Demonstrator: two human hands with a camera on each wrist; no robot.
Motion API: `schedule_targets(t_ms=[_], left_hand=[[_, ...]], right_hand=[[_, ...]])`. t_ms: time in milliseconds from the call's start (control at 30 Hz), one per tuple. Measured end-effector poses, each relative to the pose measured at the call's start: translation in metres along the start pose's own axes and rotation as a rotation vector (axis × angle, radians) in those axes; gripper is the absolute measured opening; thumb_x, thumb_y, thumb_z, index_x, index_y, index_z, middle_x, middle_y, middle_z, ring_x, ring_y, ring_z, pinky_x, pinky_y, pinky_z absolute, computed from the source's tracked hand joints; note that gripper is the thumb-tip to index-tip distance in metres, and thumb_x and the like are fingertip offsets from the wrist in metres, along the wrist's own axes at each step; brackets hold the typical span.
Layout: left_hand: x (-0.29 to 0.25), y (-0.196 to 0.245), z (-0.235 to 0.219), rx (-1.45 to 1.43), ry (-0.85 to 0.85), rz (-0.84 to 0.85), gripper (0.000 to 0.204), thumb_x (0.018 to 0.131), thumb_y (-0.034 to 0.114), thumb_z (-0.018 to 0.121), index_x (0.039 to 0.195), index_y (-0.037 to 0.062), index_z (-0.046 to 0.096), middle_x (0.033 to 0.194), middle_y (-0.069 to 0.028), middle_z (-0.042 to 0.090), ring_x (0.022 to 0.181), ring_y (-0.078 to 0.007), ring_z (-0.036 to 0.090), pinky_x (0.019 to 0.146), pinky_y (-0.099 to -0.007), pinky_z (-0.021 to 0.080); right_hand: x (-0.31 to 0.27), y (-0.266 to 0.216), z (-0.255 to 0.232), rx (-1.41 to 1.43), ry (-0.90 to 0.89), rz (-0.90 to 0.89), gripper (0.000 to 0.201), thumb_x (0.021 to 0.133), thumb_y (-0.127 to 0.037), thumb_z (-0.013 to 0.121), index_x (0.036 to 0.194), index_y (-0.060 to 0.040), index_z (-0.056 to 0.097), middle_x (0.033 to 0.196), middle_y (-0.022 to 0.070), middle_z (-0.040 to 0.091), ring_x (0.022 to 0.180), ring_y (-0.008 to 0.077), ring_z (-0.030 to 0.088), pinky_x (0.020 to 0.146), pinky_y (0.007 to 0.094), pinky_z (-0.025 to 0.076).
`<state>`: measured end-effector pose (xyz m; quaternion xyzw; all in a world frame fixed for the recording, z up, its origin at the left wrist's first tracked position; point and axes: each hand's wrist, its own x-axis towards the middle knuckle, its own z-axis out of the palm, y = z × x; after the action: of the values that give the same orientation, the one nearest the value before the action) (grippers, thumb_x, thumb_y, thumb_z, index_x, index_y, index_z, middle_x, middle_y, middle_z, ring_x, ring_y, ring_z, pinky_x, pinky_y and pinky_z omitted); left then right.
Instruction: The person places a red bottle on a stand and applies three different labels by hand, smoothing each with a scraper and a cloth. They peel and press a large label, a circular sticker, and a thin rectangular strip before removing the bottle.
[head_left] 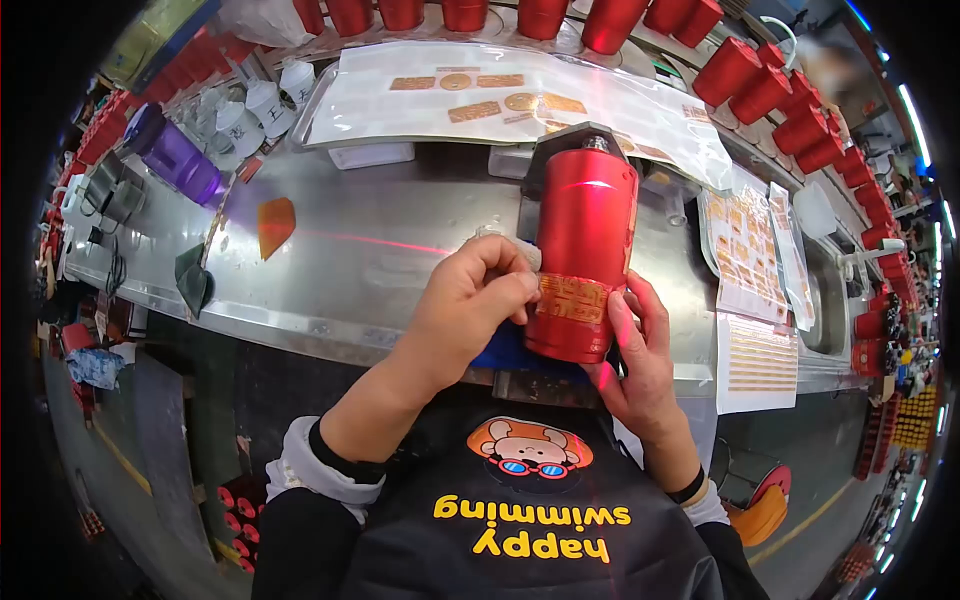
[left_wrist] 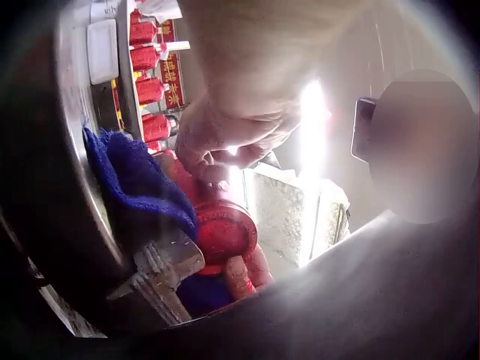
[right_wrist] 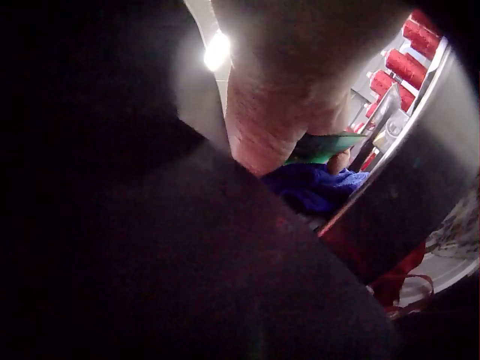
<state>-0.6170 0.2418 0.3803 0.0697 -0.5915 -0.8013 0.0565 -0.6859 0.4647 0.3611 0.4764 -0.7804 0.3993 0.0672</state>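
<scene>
A red metal canister [head_left: 588, 215] stands tilted at the table's front edge, a gold patterned band [head_left: 572, 299] around its lower part. My left hand [head_left: 455, 310] is at the band's left edge, thumb and forefinger pinched together there; a small greyish piece [head_left: 530, 256] shows behind the fingers. On the other side, my right hand [head_left: 645, 365] grips the canister low down. The left wrist view shows the canister's round end [left_wrist: 225, 232] with left-hand fingers [left_wrist: 214, 161] against it. In the right wrist view the right hand [right_wrist: 281, 112] is partly dark, near a green piece [right_wrist: 322, 148].
A blue cloth [left_wrist: 142, 180] lies beside the canister. Across the table are sheets of gold labels [head_left: 400, 100], a purple bottle [head_left: 180, 155], an orange piece [head_left: 275, 228] and a dark green piece [head_left: 192, 280]. Several red canisters [head_left: 730, 72] line the back; a sink [head_left: 825, 290] is at right.
</scene>
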Motion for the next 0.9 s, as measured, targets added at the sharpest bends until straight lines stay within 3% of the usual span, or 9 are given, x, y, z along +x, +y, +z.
schedule_targets(t_ms=[167, 267, 367, 400, 600, 900], left_hand=[[-0.001, 0.007, 0.002, -0.215, 0.066, -0.094, 0.015, 0.095, 0.017, 0.060, 0.097, 0.0018, 0.056, 0.099, -0.0071, 0.058, 0.077, -0.0093, 0.059, 0.068, -0.0242, 0.049], [-0.003, 0.010, 0.005, -0.014, 0.063, -0.202, 0.014, 0.096, 0.016, 0.059, 0.099, 0.0029, 0.056, 0.090, -0.0036, 0.056, 0.081, -0.0092, 0.057, 0.072, -0.0240, 0.048], [0.000, -0.011, 0.005, 0.408, 0.078, 0.101, 0.015, 0.096, 0.017, 0.060, 0.096, 0.0023, 0.056, 0.091, -0.0020, 0.054, 0.079, -0.0075, 0.054, 0.070, -0.0239, 0.046], [0.003, -0.016, 0.006, 0.355, 0.097, 0.136, 0.016, 0.095, 0.018, 0.060, 0.092, 0.0030, 0.056, 0.088, 0.0000, 0.053, 0.077, -0.0059, 0.050, 0.068, -0.0229, 0.042], [-0.004, 0.003, 0.006, 0.085, 0.046, -0.062, 0.018, 0.093, 0.022, 0.061, 0.090, 0.0051, 0.056, 0.081, 0.0025, 0.053, 0.073, -0.0050, 0.045, 0.065, -0.0212, 0.037], [0.001, -0.009, 0.006, 0.307, 0.106, 0.066, 0.020, 0.092, 0.016, 0.064, 0.084, -0.0019, 0.059, 0.093, -0.0077, 0.055, 0.083, -0.0126, 0.054, 0.075, -0.0267, 0.045]], right_hand=[[0.000, 0.000, -0.001, 0.017, -0.001, 0.007, 0.077, 0.068, 0.009, 0.076, 0.140, -0.0028, 0.049, 0.146, 0.0247, 0.034, 0.121, 0.0362, 0.053, 0.097, 0.0417, 0.049], [-0.001, 0.000, 0.000, 0.019, 0.008, 0.007, 0.078, 0.067, 0.009, 0.076, 0.140, -0.0029, 0.049, 0.147, 0.0248, 0.034, 0.121, 0.0364, 0.053, 0.097, 0.0416, 0.049], [0.000, 0.000, 0.002, 0.012, 0.017, -0.002, 0.078, 0.067, 0.009, 0.076, 0.140, -0.0030, 0.049, 0.147, 0.0247, 0.034, 0.122, 0.0365, 0.053, 0.097, 0.0414, 0.049], [-0.001, 0.002, 0.002, 0.007, 0.014, 0.001, 0.078, 0.068, 0.008, 0.076, 0.140, -0.0030, 0.049, 0.147, 0.0246, 0.034, 0.122, 0.0364, 0.053, 0.097, 0.0413, 0.049], [-0.001, 0.001, 0.002, 0.022, 0.017, 0.010, 0.077, 0.068, 0.007, 0.077, 0.139, -0.0035, 0.050, 0.147, 0.0239, 0.034, 0.120, 0.0361, 0.054, 0.096, 0.0414, 0.050], [0.000, -0.006, -0.006, 0.037, -0.017, 0.047, 0.081, 0.065, -0.001, 0.083, 0.139, -0.0088, 0.051, 0.150, 0.0261, 0.030, 0.122, 0.0390, 0.052, 0.098, 0.0432, 0.048]])
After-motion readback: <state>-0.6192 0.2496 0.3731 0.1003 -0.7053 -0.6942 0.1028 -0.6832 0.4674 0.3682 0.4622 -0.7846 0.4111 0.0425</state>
